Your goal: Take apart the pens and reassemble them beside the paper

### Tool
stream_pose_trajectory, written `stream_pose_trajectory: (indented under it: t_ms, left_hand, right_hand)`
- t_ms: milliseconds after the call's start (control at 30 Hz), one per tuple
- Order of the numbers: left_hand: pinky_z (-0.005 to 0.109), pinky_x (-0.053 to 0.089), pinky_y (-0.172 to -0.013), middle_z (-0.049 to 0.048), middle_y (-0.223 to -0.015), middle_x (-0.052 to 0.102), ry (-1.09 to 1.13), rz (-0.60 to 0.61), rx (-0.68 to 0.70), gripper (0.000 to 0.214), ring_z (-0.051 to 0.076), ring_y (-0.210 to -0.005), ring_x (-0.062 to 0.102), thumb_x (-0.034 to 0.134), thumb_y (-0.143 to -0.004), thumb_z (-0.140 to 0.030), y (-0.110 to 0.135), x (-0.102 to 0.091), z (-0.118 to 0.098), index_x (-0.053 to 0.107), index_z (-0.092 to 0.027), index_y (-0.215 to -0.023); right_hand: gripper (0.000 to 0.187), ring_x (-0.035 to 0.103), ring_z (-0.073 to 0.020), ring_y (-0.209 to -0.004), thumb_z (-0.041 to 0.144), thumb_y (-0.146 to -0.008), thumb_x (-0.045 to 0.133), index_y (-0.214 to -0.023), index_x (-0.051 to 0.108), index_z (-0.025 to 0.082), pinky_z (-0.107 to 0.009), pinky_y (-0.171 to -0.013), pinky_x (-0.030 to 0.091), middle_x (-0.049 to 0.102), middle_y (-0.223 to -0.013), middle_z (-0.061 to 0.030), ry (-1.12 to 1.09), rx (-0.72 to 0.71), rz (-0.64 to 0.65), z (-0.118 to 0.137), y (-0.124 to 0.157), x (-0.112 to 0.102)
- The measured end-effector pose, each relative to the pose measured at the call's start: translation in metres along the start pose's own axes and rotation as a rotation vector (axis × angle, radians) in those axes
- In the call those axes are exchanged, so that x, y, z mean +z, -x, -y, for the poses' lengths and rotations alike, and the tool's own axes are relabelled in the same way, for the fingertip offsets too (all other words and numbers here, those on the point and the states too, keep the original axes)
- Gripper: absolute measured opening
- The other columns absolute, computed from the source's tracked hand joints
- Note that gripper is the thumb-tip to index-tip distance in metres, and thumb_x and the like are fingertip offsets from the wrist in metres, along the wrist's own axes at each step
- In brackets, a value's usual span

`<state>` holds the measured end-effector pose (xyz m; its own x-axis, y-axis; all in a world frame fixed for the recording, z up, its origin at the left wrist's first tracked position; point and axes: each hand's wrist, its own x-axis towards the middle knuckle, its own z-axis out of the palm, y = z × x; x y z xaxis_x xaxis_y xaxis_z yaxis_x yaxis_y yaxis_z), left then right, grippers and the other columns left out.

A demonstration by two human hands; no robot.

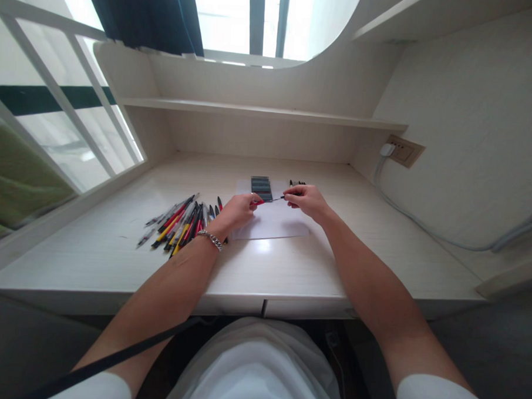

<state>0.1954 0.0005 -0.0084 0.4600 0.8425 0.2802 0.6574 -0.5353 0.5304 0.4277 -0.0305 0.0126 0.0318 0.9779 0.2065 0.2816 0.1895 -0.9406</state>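
Observation:
My left hand [238, 210], with a silver bracelet on the wrist, is closed on the red end of a pen [259, 202]. My right hand [305, 198] pinches a thin dark piece at the pen's other end, just above a white sheet of paper [271, 224]. Both hands meet over the sheet in the middle of the desk. A dark flat pack [261, 187] lies on the sheet's far edge, right behind the hands.
A heap of red, yellow and black pens [179, 221] lies left of my left hand on the pale wooden desk [114, 251]. A few dark pens [296, 182] sit behind my right hand. A wall socket [404, 150] with a white cable [423, 224] is at the right.

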Motion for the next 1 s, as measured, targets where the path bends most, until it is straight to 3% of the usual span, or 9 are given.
stream_pose_trajectory:
  t_ms: [333,1000]
  left_hand:
    - [0.027,0.044,-0.069,0.0088,-0.092,0.073,-0.016,-0.015,0.015,0.032,0.019,-0.08,0.063,0.057,-0.08,-0.014,0.0004,-0.0011,-0.0012,0.071,-0.019,-0.109]
    - [0.027,0.046,-0.07,0.0091,-0.094,0.073,-0.023,-0.007,-0.003,0.032,0.018,-0.081,0.064,0.056,-0.082,-0.017,0.0005,-0.0016,-0.0023,0.07,-0.019,-0.111]
  right_hand:
    - [0.012,0.061,-0.0107,-0.057,0.017,-0.075,0.071,-0.086,0.072,0.013,-0.021,-0.054,0.05,0.067,-0.069,-0.0045,-0.018,0.062,0.024,-0.0005,-0.0012,-0.0016]
    - [0.011,0.062,-0.0109,-0.06,0.018,-0.076,0.068,-0.086,0.07,0.014,-0.021,-0.055,0.05,0.068,-0.073,-0.0051,-0.029,0.052,0.036,-0.0009,-0.0006,-0.0032]
